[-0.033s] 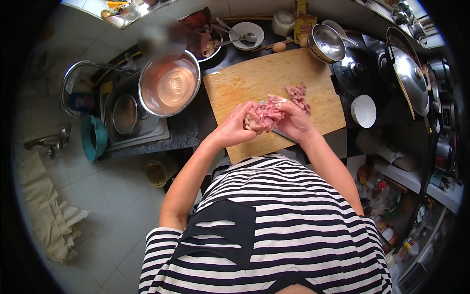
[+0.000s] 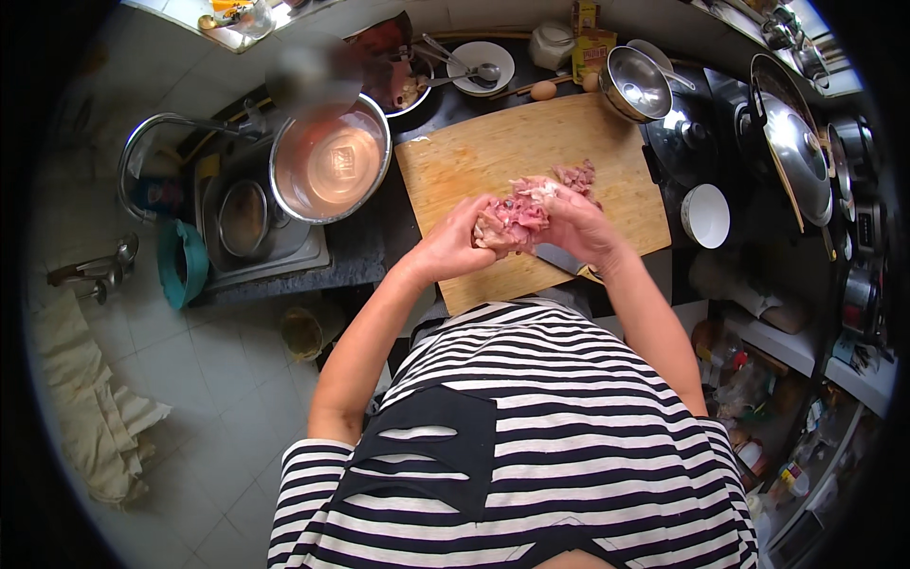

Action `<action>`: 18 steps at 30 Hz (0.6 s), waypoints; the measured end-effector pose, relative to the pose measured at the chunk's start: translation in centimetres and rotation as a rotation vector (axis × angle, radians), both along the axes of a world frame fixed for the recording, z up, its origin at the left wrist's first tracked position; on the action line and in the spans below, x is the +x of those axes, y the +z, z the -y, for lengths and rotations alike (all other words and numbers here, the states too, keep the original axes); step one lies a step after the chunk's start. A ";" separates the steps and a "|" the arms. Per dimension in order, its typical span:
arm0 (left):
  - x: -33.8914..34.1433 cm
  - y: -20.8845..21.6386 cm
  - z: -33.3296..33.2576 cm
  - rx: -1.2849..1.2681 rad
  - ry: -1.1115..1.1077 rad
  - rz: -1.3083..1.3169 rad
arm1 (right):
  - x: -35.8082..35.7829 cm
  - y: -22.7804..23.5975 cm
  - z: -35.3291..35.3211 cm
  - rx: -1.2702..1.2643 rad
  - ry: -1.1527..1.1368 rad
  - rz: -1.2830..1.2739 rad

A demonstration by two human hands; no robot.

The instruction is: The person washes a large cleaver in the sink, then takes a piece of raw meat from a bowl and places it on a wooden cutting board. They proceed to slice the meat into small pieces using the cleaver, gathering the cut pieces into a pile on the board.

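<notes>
head view: the dark stone tabletop (image 2: 365, 248) runs across the top of the picture, and on it lies the large rectangular pale wooden cutting board (image 2: 502, 152), mostly bare. both hands are raised just over the near part of that board and pressed together around a lump of raw pink chopped meat (image 2: 517, 216): the left hand (image 2: 453, 248) cups it from one side, the right hand (image 2: 576, 228) closes on it from the other. a smaller heap of the same pink meat scraps (image 2: 574, 176) lies on the board just beyond the right hand, so by the look of it most of the meat is gathered and a little is left to pick up. a knife blade (image 2: 559, 258) shows under the right wrist, flat on the board.

left of the board, a wide round steel basin holding reddish water (image 2: 330, 161) rests over a steel sink (image 2: 248, 223). to the right sit a black stove top (image 2: 697, 142), a big steel pan lid (image 2: 794, 152), a steel mixing bowl (image 2: 633, 83) and a small white round bowl (image 2: 706, 215). behind the board are a white plate with a spoon (image 2: 479, 66) and a brown egg (image 2: 542, 90). the floor is pale grey tile (image 2: 204, 389) with a crumpled beige cloth (image 2: 90, 417) on it.
</notes>
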State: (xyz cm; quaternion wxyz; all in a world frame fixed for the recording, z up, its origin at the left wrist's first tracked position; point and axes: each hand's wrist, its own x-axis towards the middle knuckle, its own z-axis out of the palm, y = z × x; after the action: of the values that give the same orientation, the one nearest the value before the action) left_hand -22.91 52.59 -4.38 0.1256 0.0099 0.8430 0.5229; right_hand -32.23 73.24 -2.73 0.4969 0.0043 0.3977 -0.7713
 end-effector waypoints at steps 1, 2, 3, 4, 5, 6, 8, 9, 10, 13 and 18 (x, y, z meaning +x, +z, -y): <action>-0.1 -0.4 0.4 -0.026 -0.012 0.006 | -0.7 1.5 -0.2 0.113 0.095 -0.160; -0.5 -0.6 0.6 -0.048 -0.033 0.011 | -1.0 1.6 -0.1 0.181 0.179 -0.366; -0.9 -0.1 0.5 -0.012 -0.076 0.024 | -1.3 1.6 0.1 0.251 0.264 -0.569; -1.4 1.0 0.4 0.023 -0.117 0.037 | -1.5 1.5 0.4 0.319 0.352 -0.772; -1.7 2.0 0.3 0.057 -0.157 0.051 | -1.5 1.4 0.6 0.464 0.402 -0.979; -1.9 2.5 0.4 0.105 -0.173 0.106 | -1.7 1.4 0.7 0.426 0.411 -0.854; -2.0 3.2 0.6 0.202 -0.204 0.216 | -2.1 1.3 0.8 0.349 0.426 -0.604; -2.1 3.3 0.7 0.176 -0.203 0.217 | -2.3 0.7 0.9 0.368 0.418 -0.653; -2.1 3.4 0.7 0.149 -0.203 0.218 | -2.2 0.0 0.8 0.376 0.403 -0.724; -1.8 2.3 1.1 0.111 -0.203 0.175 | -1.7 -0.5 1.2 0.369 0.371 -0.667; -1.7 3.2 0.8 0.076 -0.203 0.049 | -1.9 -2.0 1.2 0.252 0.298 -0.236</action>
State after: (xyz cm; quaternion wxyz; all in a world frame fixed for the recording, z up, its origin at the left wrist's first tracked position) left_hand -24.58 51.80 -1.22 0.1979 0.0871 0.8141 0.5390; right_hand -34.12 72.07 -4.69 0.5506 -0.0829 0.5425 -0.6290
